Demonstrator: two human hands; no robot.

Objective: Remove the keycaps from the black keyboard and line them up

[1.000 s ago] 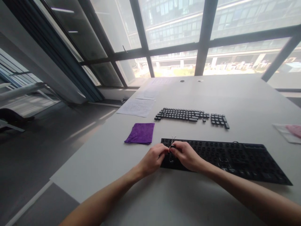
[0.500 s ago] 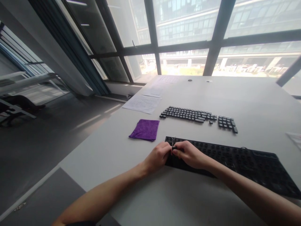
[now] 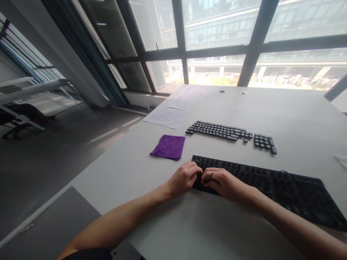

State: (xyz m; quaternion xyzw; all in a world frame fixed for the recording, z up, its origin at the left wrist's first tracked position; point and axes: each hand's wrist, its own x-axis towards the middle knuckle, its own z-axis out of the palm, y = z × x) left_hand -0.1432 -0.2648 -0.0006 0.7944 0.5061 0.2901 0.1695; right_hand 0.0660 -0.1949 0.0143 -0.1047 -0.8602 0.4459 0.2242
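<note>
A black keyboard (image 3: 273, 187) with its keys stripped off lies on the desk, its left end under my hands. My right hand (image 3: 225, 182) is closed around a small keycap puller (image 3: 209, 176), a bit of whose wire shows between the fingers. Its fingertips are bent down over the keyboard's left part. Pressed close beside it, my left hand (image 3: 184, 176) has curled fingers at the keyboard's left edge; whatever they pinch is hidden. Beyond the keyboard, loose black keycaps (image 3: 217, 130) are laid out in rows, with a separate number-pad block (image 3: 263, 141) to their right.
A folded purple cloth (image 3: 169, 147) lies left of the keyboard. Sheets of paper (image 3: 166, 117) are spread along the desk's left side. The white desk (image 3: 230, 231) ends at a left edge above the floor, and large windows stand behind it.
My hands have parted slightly and lowered to the keyboard. The puller, earlier upright with a dark keycap between both hands, is now tucked in my right hand. The view has shifted slightly.
</note>
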